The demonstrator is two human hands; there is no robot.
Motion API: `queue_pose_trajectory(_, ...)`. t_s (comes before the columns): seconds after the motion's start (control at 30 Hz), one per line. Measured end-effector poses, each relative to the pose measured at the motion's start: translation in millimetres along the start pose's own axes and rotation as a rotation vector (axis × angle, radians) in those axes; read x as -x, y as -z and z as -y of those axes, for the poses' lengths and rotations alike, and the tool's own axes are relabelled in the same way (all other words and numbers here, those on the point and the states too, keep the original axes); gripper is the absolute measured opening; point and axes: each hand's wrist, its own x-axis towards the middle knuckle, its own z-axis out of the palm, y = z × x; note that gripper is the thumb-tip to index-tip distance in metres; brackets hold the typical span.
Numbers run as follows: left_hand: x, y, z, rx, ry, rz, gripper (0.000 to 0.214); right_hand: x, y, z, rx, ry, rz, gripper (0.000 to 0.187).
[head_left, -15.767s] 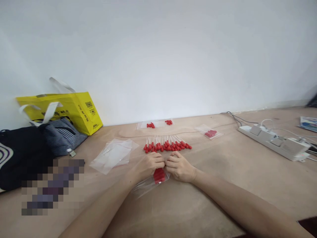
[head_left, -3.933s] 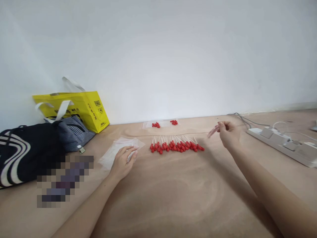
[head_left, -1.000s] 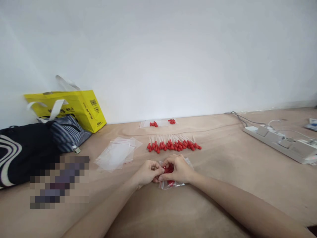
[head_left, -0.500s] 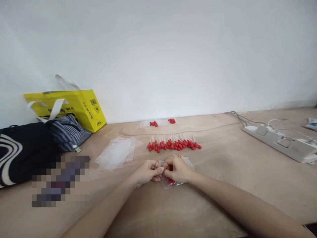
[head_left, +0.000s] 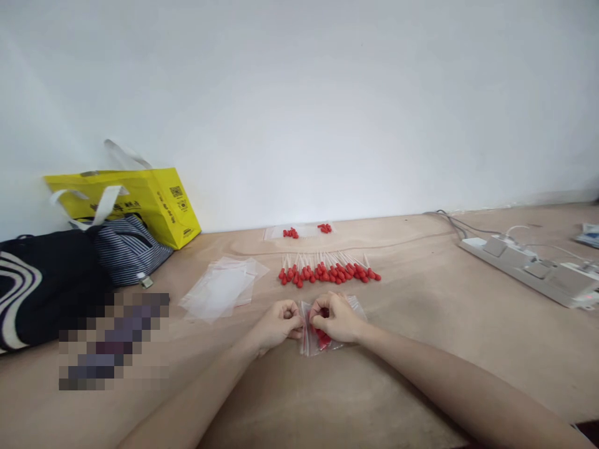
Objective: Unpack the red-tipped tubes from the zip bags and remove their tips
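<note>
Both of my hands pinch a small clear plastic bag (head_left: 309,340) with red-capped pieces inside, held low over the wooden table (head_left: 421,324). My left hand (head_left: 277,321) grips the bag's left edge with curled fingers. My right hand (head_left: 334,317) is closed on the bag's upper right part. Just beyond the hands lies a row of red-tipped clear droppers (head_left: 327,272).
A pile of empty clear bags (head_left: 219,290) lies to the left. Farther back is a flat bag with red caps (head_left: 304,232). A yellow bag (head_left: 135,199) and dark striped bags (head_left: 70,274) sit at left. A white power strip (head_left: 528,269) with cables lies at right.
Four seconds ago my hands were apart, the left on the bag pile and the right raised at right. In the last second they hold the bag; the left hand has slid slightly left.
</note>
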Motion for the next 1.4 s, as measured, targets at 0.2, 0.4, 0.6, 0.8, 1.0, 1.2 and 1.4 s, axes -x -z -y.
queue_pose_trajectory(0.2, 1, -2.2, 3, 0.106, -0.122, 0.07, 0.041, 0, 5, 11, 0.06, -0.012, 0.032, 0.038)
queue_pose_trajectory(0.4, 0, -6.3, 8, 0.11, -0.176, 0.035, 0.048, -3, 3, 12, 0.262, -0.011, 0.041, 0.033)
queue_pose_trajectory(0.6, 1, -7.2, 3, 0.065, -0.105, -0.046, 0.043, -3, -1, 8, 0.233, 0.069, -0.012, 0.03)
queue_pose_trajectory(0.8, -1, -8.7, 3, -0.125, -0.099, -0.016, 0.03, -4, -6, 4, 0.18, 0.13, -0.168, 0.029)
queue_pose_trajectory(1.0, -11, -9.2, 19, -0.417, -0.397, -0.12, 0.026, -8, -15, -1, 0.166, 0.143, -0.219, 0.024)
queue_pose_trajectory(1.2, -18, -4.0, 23, -0.492, -0.379, -0.273, 0.02, -7, -11, -4, 0.081, 0.137, -0.219, 0.025)
queue_pose_trajectory(1.4, -15, 6.3, 18, -0.402, -0.332, -0.264, 0.013, -4, 4, -10, -0.101, 0.199, -0.19, 0.034)
